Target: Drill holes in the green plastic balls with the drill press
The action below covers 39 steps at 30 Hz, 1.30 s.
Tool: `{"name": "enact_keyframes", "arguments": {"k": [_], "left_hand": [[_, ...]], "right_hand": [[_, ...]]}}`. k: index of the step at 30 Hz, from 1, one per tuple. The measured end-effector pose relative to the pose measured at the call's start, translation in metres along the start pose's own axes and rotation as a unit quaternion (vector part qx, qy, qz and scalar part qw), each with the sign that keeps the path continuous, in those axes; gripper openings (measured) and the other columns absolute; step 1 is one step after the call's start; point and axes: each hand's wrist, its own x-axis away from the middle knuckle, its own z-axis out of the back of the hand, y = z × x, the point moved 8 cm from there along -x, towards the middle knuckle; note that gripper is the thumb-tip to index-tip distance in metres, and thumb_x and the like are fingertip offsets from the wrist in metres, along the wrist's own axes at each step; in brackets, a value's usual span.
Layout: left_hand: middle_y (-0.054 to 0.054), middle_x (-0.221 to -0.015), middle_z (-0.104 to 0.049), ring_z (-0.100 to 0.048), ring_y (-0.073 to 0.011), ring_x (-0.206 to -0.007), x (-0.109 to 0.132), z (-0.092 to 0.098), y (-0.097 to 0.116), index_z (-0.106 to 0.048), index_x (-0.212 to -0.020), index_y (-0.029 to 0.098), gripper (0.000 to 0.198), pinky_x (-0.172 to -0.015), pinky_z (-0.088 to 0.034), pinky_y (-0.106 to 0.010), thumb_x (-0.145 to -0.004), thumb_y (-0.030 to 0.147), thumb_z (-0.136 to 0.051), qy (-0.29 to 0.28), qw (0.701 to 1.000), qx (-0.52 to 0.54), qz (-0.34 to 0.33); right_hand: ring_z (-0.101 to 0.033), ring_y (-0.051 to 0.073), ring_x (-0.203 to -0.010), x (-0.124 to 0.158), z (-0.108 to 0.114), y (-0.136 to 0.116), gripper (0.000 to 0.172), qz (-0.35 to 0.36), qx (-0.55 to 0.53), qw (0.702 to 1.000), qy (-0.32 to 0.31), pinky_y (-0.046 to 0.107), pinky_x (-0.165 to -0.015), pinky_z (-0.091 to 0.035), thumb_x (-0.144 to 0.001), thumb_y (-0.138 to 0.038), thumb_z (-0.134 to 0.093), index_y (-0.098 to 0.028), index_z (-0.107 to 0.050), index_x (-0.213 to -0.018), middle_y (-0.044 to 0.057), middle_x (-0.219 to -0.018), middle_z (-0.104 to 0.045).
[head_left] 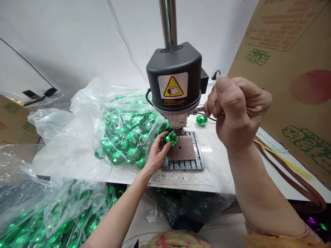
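Pinched between the fingertips of my left hand [155,154] is a shiny green faceted ball [170,139]. It is held under the chuck of a small black drill press [174,74], above the left part of a brown square board [184,153]. That board lies on the slotted metal base [200,162], among dark shavings. My right hand [236,106] is closed in a fist at the right of the machine. A metal lever [199,108] runs from the press to its fingers, which hide the lever's end.
On the white table [222,172], a clear plastic bag [88,100] full of green balls stands left of the press. One loose green ball [201,120] lies behind the base. A cardboard box [292,103] rises at the right. Another bag of green pieces [64,213] sits below, front left.
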Motion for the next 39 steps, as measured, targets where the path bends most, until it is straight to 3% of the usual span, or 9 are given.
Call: {"name": "enact_keyframes", "arguments": {"k": [6, 10, 14, 16, 21, 30, 39], "left_hand": [[-0.006, -0.111, -0.068, -0.063, -0.0172, -0.093, -0.001, -0.013, -0.005, -0.057, -0.129, 0.022, 0.047, -0.083, -0.051, -0.028, -0.091, 0.049, -0.062, 0.01, 1.0, 0.001, -0.005], [-0.009, -0.119, -0.068, -0.065, -0.0186, -0.1, -0.001, -0.019, -0.01, -0.058, -0.13, 0.021, 0.047, -0.089, -0.053, -0.031, -0.091, 0.048, -0.062, 0.015, 0.999, 0.039, 0.004], [-0.009, -0.118, -0.069, -0.065, -0.0197, -0.103, 0.0, -0.02, -0.015, -0.062, -0.126, 0.02, 0.047, -0.091, -0.053, -0.033, -0.089, 0.05, -0.064, 0.029, 0.999, 0.042, 0.016], [-0.008, -0.113, -0.07, -0.065, -0.02, -0.101, 0.001, -0.021, -0.015, -0.064, -0.124, 0.02, 0.048, -0.089, -0.054, -0.032, -0.088, 0.051, -0.066, 0.033, 0.999, 0.031, 0.009], [-0.006, -0.101, -0.07, -0.065, -0.0193, -0.094, 0.004, -0.021, -0.015, -0.065, -0.121, 0.019, 0.048, -0.079, -0.055, -0.03, -0.086, 0.052, -0.069, 0.051, 0.999, 0.018, 0.003], [-0.004, -0.093, -0.068, -0.064, -0.0146, -0.081, 0.005, -0.022, -0.014, -0.065, -0.115, 0.019, 0.043, -0.07, -0.052, -0.024, -0.084, 0.048, -0.072, 0.063, 0.997, 0.038, -0.003], [-0.003, -0.095, -0.067, -0.062, -0.0136, -0.079, 0.004, -0.023, -0.018, -0.064, -0.114, 0.02, 0.041, -0.067, -0.051, -0.023, -0.084, 0.046, -0.073, 0.059, 0.997, 0.038, -0.003]], "right_hand": [[-0.036, 0.013, -0.043, 0.001, 0.001, 0.002, 0.048, -0.028, 0.04, 0.999, -0.001, 0.037, -0.044, -0.033, -0.087, -0.043, -0.064, -0.023, -0.037, -0.052, -0.002, -0.047, -0.037], [-0.034, 0.009, -0.043, 0.0, -0.001, -0.001, 0.049, -0.011, 0.017, 1.0, -0.008, 0.032, -0.042, -0.029, -0.088, -0.038, -0.064, -0.022, -0.033, -0.053, -0.004, -0.047, -0.033], [-0.034, 0.008, -0.044, 0.0, -0.002, -0.002, 0.049, 0.006, 0.074, 0.997, -0.016, 0.03, -0.043, -0.032, -0.092, -0.043, -0.057, -0.022, -0.031, -0.057, -0.003, -0.05, -0.033], [-0.033, 0.008, -0.044, 0.0, -0.003, -0.001, 0.049, 0.004, 0.091, 0.996, -0.02, 0.029, -0.043, -0.032, -0.092, -0.046, -0.055, -0.022, -0.031, -0.057, -0.003, -0.05, -0.034], [-0.035, 0.007, -0.043, -0.001, -0.002, -0.002, 0.049, -0.009, 0.008, 1.0, -0.006, 0.03, -0.042, -0.027, -0.086, -0.041, -0.065, -0.021, -0.034, -0.053, -0.004, -0.047, -0.034], [-0.032, 0.009, -0.041, -0.001, -0.002, 0.001, 0.053, -0.009, 0.033, 0.999, 0.013, 0.033, -0.04, -0.027, -0.085, -0.049, -0.065, -0.022, -0.033, -0.052, -0.004, -0.045, -0.034], [-0.033, 0.007, -0.04, -0.001, -0.001, 0.0, 0.049, 0.009, -0.017, 1.0, 0.011, 0.03, -0.041, -0.025, -0.086, -0.034, -0.067, -0.021, -0.036, -0.051, -0.005, -0.045, -0.035]]}}
